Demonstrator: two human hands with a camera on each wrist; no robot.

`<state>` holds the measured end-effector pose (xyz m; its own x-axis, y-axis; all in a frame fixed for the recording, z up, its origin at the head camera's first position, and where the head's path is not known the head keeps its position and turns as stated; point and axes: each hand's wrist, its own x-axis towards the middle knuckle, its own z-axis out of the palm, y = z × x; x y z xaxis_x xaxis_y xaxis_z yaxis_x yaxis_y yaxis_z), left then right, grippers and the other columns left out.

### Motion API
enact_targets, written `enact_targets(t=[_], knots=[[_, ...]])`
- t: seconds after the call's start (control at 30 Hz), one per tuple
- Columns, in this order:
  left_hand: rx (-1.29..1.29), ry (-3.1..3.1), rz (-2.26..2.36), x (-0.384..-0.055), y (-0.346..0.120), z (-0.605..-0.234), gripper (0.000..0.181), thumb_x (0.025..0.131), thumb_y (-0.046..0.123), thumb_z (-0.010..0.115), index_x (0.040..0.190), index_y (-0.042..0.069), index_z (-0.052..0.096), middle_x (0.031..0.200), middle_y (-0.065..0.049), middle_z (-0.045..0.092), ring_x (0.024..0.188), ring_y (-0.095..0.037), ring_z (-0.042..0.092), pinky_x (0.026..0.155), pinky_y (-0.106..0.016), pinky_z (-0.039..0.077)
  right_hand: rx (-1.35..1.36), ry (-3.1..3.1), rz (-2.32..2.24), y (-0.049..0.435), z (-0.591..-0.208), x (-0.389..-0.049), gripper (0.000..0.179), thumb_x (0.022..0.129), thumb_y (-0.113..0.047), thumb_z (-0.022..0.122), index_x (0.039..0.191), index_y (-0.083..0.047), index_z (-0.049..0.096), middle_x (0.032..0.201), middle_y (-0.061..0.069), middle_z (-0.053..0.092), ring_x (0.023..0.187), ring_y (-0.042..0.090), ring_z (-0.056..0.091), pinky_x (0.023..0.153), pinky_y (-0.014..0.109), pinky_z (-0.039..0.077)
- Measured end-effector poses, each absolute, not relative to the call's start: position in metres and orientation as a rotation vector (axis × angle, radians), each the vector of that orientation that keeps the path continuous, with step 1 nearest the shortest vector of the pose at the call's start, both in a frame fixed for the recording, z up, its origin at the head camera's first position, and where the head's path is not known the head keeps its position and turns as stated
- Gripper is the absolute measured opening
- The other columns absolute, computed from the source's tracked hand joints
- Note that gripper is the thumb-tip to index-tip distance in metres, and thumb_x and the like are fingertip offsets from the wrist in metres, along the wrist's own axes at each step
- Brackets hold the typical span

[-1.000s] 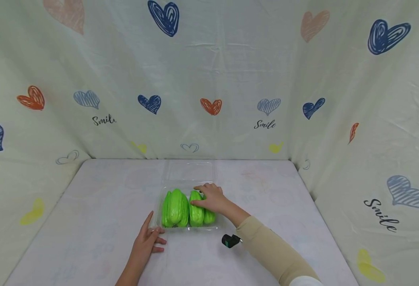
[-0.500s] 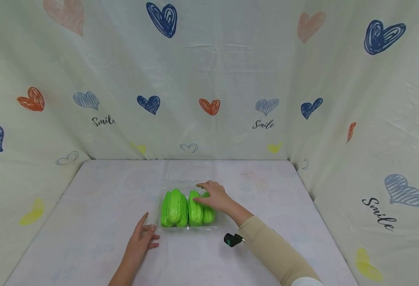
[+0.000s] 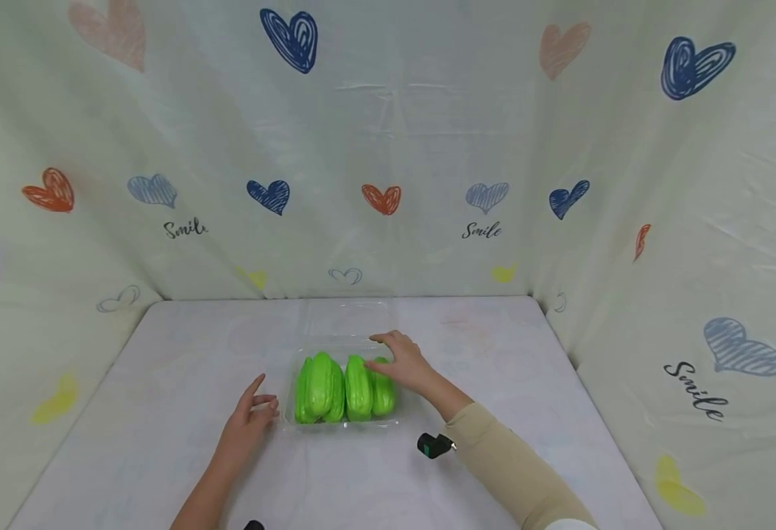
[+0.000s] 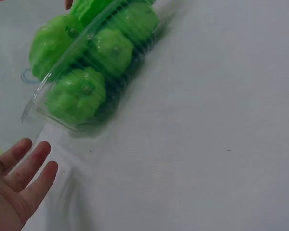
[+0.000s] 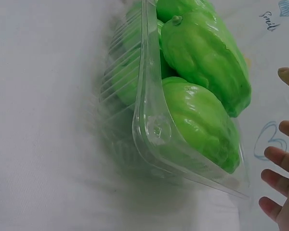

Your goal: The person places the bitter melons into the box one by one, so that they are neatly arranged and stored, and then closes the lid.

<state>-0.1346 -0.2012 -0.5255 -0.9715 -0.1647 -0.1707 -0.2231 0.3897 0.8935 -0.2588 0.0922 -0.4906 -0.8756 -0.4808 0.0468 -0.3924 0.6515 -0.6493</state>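
Several bright green, ribbed gourds (image 3: 322,386) lie in a clear plastic box (image 3: 287,414) near the middle of the table. Some sit on top of others and rise above the rim, as the right wrist view shows. My left hand (image 3: 245,423) is apart from the box, just off its left side, with fingers spread and nothing held. In the left wrist view, fingertips (image 4: 50,168) point toward a corner of the box. Over the box's right end hovers my right hand (image 3: 406,364), thumb and fingers apart, holding nothing; its thumb overlaps a right-hand gourd (image 3: 381,394) in the head view.
The box's clear lid (image 3: 348,318) lies folded back behind it. A small black device (image 3: 434,445) shows beside the right forearm, and part of another dark object (image 3: 253,525) at the bottom edge. A heart-patterned curtain (image 3: 428,147) surrounds the white table (image 3: 494,353).
My left hand has drawn back leftward from the box's near-left corner. The right hand has shifted slightly right and away from the gourds. The gourds stay in place in the box.
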Motion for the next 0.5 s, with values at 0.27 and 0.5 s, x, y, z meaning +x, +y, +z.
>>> enact_targets(t=[0.27, 0.5], knots=[[-0.243, 2.633, 1.624, -0.16, -0.211, -0.513, 0.066, 0.101, 0.022, 0.054, 0.156, 0.01, 0.018, 0.13, -0.022, 0.052, 0.111, -0.034, 0.059, 0.09, -0.04, 0.053, -0.613, 2.713, -1.178, 0.101, -0.492, -0.262, 0.058, 0.091, -0.037, 0.068, 0.14, -0.011, 0.051, 0.134, 0.01, 0.049, 0.127, 0.03, 0.045, 0.104, 0.052, 0.04], [-0.166, 2.651, 1.545, -0.18, -0.213, -0.504, 0.068, 0.101, 0.025, 0.055, 0.155, 0.008, 0.018, 0.132, -0.024, 0.05, 0.113, -0.037, 0.057, 0.089, -0.044, 0.052, -0.549, 2.687, -1.297, 0.111, -0.496, -0.268, 0.058, 0.091, -0.033, 0.069, 0.141, -0.01, 0.049, 0.136, 0.012, 0.048, 0.126, 0.032, 0.046, 0.103, 0.052, 0.041]])
